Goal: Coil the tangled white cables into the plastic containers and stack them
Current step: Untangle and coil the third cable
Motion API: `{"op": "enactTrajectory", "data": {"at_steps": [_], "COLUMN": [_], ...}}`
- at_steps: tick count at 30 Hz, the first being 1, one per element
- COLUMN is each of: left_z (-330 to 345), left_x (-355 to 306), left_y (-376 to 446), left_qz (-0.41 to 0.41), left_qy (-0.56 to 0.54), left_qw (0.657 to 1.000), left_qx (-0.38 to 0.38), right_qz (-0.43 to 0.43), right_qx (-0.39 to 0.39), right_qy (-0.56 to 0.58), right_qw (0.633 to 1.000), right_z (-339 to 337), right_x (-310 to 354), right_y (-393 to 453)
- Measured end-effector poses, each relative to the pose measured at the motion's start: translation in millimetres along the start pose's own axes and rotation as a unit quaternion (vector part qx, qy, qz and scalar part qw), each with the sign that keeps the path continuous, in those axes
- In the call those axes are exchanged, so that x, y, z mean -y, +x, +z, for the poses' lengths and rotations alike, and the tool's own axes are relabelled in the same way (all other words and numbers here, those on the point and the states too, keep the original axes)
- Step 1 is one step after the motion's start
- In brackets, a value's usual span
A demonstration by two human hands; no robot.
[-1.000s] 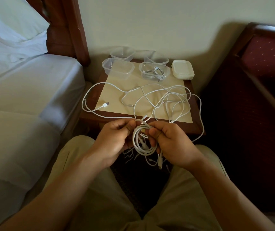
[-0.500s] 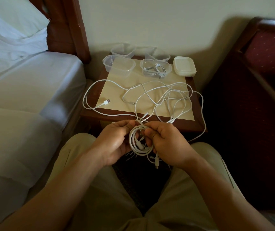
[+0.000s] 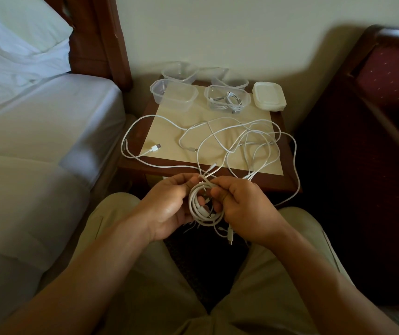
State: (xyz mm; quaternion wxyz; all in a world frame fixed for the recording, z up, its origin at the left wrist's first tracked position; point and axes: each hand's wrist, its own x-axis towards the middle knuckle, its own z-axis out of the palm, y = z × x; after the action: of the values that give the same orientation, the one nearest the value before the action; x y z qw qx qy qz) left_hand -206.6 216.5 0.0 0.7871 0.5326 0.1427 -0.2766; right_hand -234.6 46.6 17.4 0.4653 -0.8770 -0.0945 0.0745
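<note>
The fingers (image 3: 188, 182) of the left hand (image 3: 169, 209) and those of the right hand (image 3: 246, 209) are curled round a small coil of white cable (image 3: 204, 209), pinching it at its top, low in the middle of the frame over the person's lap. From the coil strands run up to the tangled white cables (image 3: 241, 141) sprawled across the desk (image 3: 287, 182) at centre, some loops hanging off its left and right edges. Beyond them, upper centre, stand clear plastic containers: one empty (image 3: 173, 95), one holding a coiled cable (image 3: 227, 99), two more behind, and a stack of lids (image 3: 269, 97) to the right. The cable looks light, limp and springy; I judge it is best held where the loops cross, or they will likely spring open.
</note>
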Motion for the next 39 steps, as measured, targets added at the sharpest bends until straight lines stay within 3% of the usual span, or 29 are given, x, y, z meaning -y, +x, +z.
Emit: {"op": "enactTrajectory", "data": {"at_steps": [4,10,18,25,33,39], "left_z": [1,1,-15,-10,-15,-12], "left_x": [2,1,-2,2,3,9], "left_y": [0,4,3,8,4,3], "left_qz": [-0.011,0.041,0.047,0.087,0.042,0.028], "left_qy": [-0.063,-0.108,0.024,-0.022,0.127,0.091], "left_qw": [0.998,0.993,0.997,0.996,0.990,0.994], "left_qx": [0.006,-0.005,0.060,-0.002,0.038,0.057], "right_qz": [-0.021,-0.039,-0.001,0.003,0.005,0.015], "right_qx": [-0.016,-0.021,-0.032,0.015,-0.019,-0.056], "right_qy": [-0.033,-0.038,0.008,0.010,-0.008,-0.025], "right_qw": [0.999,0.998,0.999,1.000,1.000,0.998], "right_z": [-1,-3,-14,-6,-8,-6], "right_x": [3,9,5,2,0,-5], "right_y": [2,4,5,4,7,7]}}
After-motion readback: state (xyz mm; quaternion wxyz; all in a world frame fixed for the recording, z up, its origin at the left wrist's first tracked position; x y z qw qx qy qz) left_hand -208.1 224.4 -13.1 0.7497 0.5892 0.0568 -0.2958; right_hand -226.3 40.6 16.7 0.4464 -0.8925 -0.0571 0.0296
